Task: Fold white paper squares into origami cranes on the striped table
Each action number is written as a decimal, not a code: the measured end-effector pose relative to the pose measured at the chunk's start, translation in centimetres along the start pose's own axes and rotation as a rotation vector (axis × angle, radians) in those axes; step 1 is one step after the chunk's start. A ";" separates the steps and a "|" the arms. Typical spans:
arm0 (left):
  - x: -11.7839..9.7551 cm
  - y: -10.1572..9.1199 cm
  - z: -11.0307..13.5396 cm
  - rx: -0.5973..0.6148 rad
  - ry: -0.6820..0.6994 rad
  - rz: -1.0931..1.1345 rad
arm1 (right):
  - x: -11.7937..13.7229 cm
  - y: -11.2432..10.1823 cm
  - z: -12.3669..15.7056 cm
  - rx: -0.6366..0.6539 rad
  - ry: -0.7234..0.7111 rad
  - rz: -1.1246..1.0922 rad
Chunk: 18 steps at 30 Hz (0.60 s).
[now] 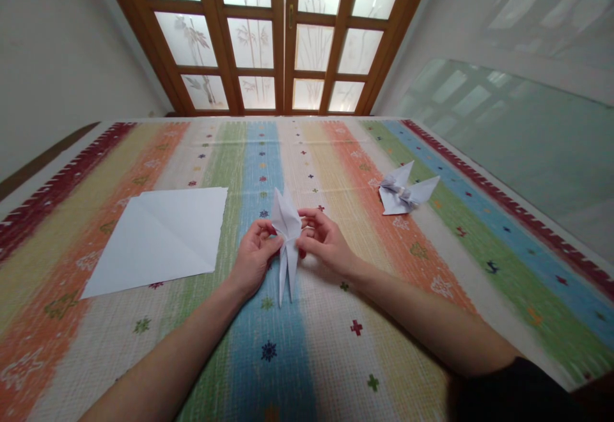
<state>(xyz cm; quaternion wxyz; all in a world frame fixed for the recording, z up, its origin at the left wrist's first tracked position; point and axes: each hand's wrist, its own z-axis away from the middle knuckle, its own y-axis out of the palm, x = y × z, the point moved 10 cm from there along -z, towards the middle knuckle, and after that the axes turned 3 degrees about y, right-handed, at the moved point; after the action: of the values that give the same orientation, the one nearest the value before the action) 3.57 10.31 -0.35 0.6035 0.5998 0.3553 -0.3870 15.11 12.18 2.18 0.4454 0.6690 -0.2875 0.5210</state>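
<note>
Folded white paper piece (286,212), head view: you have it in front of you, over the blue stripe of the tablecloth (268,387), between your two hands. Long axis runs away from you, near upright in the view; broad pointed end at the far side, two slim points at the near side, slightly parted at their tips. Key relation: the narrow middle, where the broad part meets the slim points, sits right between your thumbs. Left hand (252,256) on its left edge, right hand (330,241) on its right; neither looks clearly nearer. Grip: both hands closed to a pinch on the paper, thumbs at the middle, little gap showing. Right forefinger reaches higher, by the edge of the broad part; your other fingers curl behind or beneath, partly hidden. Whether the piece touches the cloth, cannot tell; the slim points seem to hang free of your fingers. Out to your left, apart from the left hand: flat white paper (153,236), a faint diagonal crease across it, perhaps more than one sheet. Off to your right, well apart from the right hand and farther out: folded white paper shapes (396,202), winglike points raised, lying close together.
</note>
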 end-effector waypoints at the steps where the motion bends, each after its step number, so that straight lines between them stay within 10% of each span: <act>1: 0.0 -0.1 0.0 -0.006 0.007 -0.014 | -0.1 -0.1 0.0 -0.014 0.002 -0.001; 18: -3.4 0.2 1.2 -0.122 0.320 -0.581 | -1.8 0.4 0.1 0.036 0.030 -0.115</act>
<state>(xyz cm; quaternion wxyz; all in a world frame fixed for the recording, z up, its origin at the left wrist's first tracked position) 2.18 9.24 2.78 0.4394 0.4895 0.6242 -0.4216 14.26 11.79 0.62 0.4666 0.6845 -0.2323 0.5097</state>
